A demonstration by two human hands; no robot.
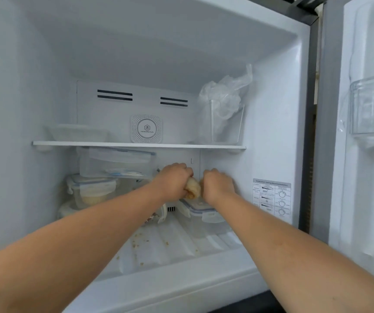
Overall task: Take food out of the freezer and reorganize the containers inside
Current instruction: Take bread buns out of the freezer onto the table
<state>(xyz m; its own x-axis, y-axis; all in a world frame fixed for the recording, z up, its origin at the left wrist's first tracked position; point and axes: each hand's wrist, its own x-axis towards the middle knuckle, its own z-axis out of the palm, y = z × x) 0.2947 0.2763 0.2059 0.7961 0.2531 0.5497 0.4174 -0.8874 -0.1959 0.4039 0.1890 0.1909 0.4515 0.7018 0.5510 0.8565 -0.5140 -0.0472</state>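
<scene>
Both arms reach deep into the open freezer, under its shelf point(136, 144). My left hand point(173, 180) and my right hand point(217, 185) are curled side by side around a pale, frozen lump of food point(192, 188) that shows between them. Directly below sits a clear lidded container point(204, 213) with clip latches. At the left stand stacked clear containers: an empty-looking box with blue seals point(116, 163) on top and a round tub point(93, 190) with yellowish contents beneath. What the fingers do behind the food is hidden.
On the shelf stand a flat white container point(77, 132), a white deodoriser disc point(146, 128) and a clear bin with a crumpled plastic bag point(224, 109). Crumbs lie on the ribbed freezer floor point(170, 242). The open door with a clear door bin point(373, 105) is at the right.
</scene>
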